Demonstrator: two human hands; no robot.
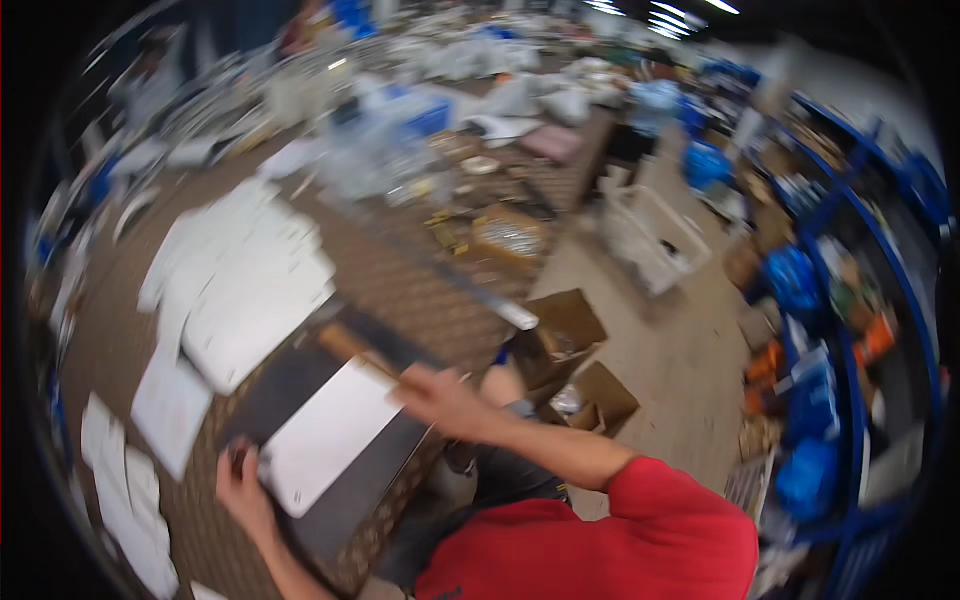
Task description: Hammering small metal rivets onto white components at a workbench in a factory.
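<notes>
A long white sheet [335,432] with small dark marks near its near end lies on a dark grey board [375,490]. My right hand [435,400] is closed at the sheet's far right corner, around the end of a brown, wooden-looking bar [345,345]; blur hides the bar's kind. By the near left corner, my left hand [243,487] has its fingers curled at the edge of the sheet. Something small and dark shows at those fingertips, too smeared to name. Beyond the board, a pile of similar white sheets [255,290] is spread over the patterned brown table cover [400,270].
More white pieces [130,490] lie at the left. A metal strip [510,312] juts past the table's right edge, near open cardboard boxes [600,400]. A small box of metal parts [510,235] sits farther back. A pale crate [650,235] and blue shelving [850,400] stand at the right.
</notes>
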